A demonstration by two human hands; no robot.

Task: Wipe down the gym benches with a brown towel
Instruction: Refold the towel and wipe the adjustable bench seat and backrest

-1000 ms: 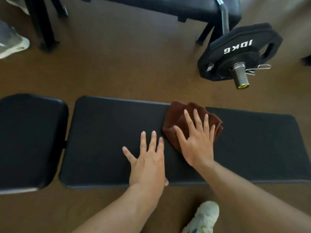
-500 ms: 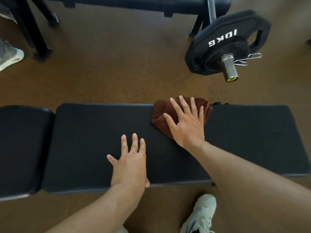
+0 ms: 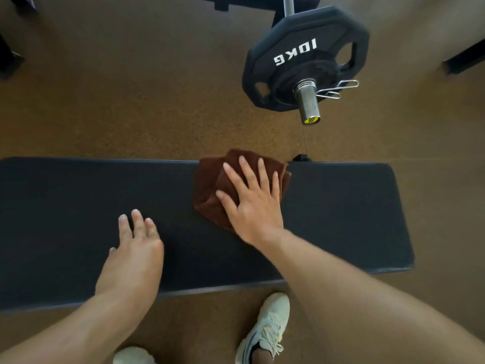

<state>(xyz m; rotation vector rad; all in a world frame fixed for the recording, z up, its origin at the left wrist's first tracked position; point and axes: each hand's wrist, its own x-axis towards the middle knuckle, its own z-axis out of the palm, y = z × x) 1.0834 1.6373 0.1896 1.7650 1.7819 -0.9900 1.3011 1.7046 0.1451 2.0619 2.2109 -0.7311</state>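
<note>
A long black padded bench [image 3: 341, 214] runs across the view. A crumpled brown towel [image 3: 210, 185] lies at the bench's far edge, slightly overhanging it. My right hand [image 3: 252, 203] presses flat on the towel with fingers spread and straight. My left hand [image 3: 133, 253] rests on the bench pad to the left of the towel, fingers straight and together, holding nothing.
A barbell end with a black 10KG plate [image 3: 304, 56] and a spring clip hangs over the brown floor just beyond the bench. Another bench's frame [image 3: 236, 3] shows at the top. My white shoes [image 3: 267, 329] stand on the floor near the bench's front edge.
My right hand has slid the towel toward the bench's far edge. The view has shifted right, so the seat pad at the left is out of frame. My left hand stays on the pad.
</note>
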